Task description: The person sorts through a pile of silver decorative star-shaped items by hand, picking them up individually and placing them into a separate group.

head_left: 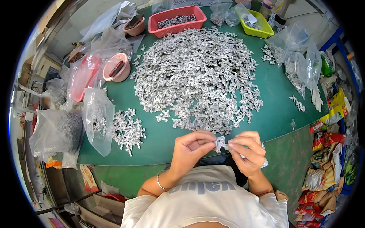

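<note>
Near the front edge of the table, my left hand [195,147] pinches a small silver-grey metal casting [220,143] with curved arms between thumb and forefinger. From the other side, the fingertips of my right hand [248,151] close on the casting's right end. Something pale shows beneath the right fingers and past the back of that hand, too covered to name. Just beyond my hands spreads a large heap of similar castings [195,76]. A smaller pile of castings [128,130] lies to the left.
On the green table [277,104] stand a red basin [151,23] of metal parts, a yellow-green basin [266,32] and a pink bowl [125,72] holding a dark-red object. Clear bags of parts [98,121] line the left edge. Colourful packets [317,176] crowd the right side.
</note>
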### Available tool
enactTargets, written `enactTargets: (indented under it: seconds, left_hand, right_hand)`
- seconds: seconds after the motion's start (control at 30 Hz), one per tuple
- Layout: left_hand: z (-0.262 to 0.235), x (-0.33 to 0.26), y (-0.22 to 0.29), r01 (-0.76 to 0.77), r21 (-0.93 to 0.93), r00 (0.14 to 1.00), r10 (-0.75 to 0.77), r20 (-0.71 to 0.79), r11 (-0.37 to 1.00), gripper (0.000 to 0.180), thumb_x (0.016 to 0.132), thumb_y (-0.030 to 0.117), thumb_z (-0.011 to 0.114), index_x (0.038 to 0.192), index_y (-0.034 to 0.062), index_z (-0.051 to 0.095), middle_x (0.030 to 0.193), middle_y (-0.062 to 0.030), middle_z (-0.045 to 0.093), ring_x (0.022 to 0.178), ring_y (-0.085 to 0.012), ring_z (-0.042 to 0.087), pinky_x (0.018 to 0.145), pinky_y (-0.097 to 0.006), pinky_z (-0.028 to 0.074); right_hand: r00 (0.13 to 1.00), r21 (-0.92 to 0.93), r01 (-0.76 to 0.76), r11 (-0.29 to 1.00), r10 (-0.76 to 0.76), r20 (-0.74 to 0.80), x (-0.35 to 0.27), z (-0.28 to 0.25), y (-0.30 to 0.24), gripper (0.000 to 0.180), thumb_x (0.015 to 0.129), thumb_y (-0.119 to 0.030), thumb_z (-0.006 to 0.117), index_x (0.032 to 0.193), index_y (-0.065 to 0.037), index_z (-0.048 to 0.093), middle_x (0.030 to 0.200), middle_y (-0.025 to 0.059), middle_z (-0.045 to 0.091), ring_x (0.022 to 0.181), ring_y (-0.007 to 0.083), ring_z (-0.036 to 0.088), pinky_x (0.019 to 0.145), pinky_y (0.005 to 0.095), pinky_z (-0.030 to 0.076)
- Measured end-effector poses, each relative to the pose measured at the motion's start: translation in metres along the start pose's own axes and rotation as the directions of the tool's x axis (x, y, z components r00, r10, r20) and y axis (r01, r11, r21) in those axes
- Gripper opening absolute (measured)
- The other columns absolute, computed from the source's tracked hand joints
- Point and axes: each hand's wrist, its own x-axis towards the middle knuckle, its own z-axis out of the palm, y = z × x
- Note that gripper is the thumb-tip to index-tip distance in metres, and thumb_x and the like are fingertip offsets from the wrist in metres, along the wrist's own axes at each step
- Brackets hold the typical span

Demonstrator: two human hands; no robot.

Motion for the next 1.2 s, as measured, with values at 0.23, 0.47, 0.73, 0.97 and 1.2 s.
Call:
enactTargets:
  seconds: [0.23, 0.47, 0.73, 0.97, 1.2]
  left_hand:
    - [0.005, -0.003, 0.001, -0.155, 0.083, 0.986, 0.149, 0.074, 0.984, 0.021, 0.076, -0.012, 0.060, 0.097, -0.0093, 0.058, 0.103, -0.0163, 0.056, 0.095, -0.0194, 0.056, 0.083, -0.029, 0.049]
    - [0.010, -0.005, 0.003, -0.123, 0.031, 0.992, 0.121, 0.044, 0.992, 0.024, 0.077, -0.012, 0.059, 0.101, -0.0104, 0.056, 0.104, -0.0161, 0.056, 0.098, -0.0198, 0.055, 0.086, -0.030, 0.048]
    - [0.010, -0.005, 0.000, -0.092, 0.037, 0.995, 0.090, 0.044, 0.995, 0.025, 0.078, -0.012, 0.059, 0.103, -0.0092, 0.056, 0.105, -0.0148, 0.055, 0.099, -0.0194, 0.055, 0.086, -0.029, 0.047]
    - [0.021, 0.002, 0.005, 0.130, -0.069, 0.991, -0.127, 0.048, 0.989, 0.022, 0.084, -0.003, 0.056, 0.105, -0.0070, 0.056, 0.100, -0.0120, 0.059, 0.090, -0.0150, 0.058, 0.080, -0.028, 0.050]
    - [0.041, 0.017, 0.010, 0.297, -0.275, 0.936, -0.222, 0.273, 0.915, 0.024, 0.088, 0.009, 0.054, 0.109, -0.0041, 0.056, 0.098, -0.0095, 0.061, 0.085, -0.0121, 0.058, 0.075, -0.026, 0.051]
  right_hand:
    - [0.993, 0.118, -0.114, 0.986, 0.115, -0.002, -0.002, -0.005, -0.001, 0.027, 0.060, 0.006, 0.070, 0.086, 0.004, 0.064, 0.083, 0.0120, 0.063, 0.078, 0.0256, 0.056, 0.069, 0.0334, 0.045]
    - [0.989, 0.149, -0.148, 0.978, 0.151, -0.007, -0.003, -0.006, -0.002, 0.025, 0.061, 0.006, 0.070, 0.085, 0.004, 0.064, 0.082, 0.0121, 0.063, 0.076, 0.0255, 0.056, 0.068, 0.0329, 0.045]
    - [0.983, 0.200, -0.171, 0.965, 0.181, -0.032, -0.008, -0.005, -0.004, 0.023, 0.061, 0.007, 0.071, 0.083, 0.004, 0.064, 0.082, 0.0124, 0.064, 0.076, 0.0251, 0.056, 0.068, 0.0326, 0.044]
    - [0.966, 0.247, -0.203, 0.947, 0.236, -0.109, -0.013, -0.006, -0.008, 0.027, 0.058, 0.006, 0.072, 0.083, 0.003, 0.063, 0.082, 0.0136, 0.064, 0.075, 0.0247, 0.055, 0.066, 0.0327, 0.043]
    - [0.954, 0.142, -0.058, 0.988, 0.097, -0.282, -0.018, -0.014, -0.011, 0.029, 0.056, 0.002, 0.074, 0.081, -0.001, 0.060, 0.080, 0.0123, 0.063, 0.071, 0.0243, 0.053, 0.065, 0.0335, 0.041]
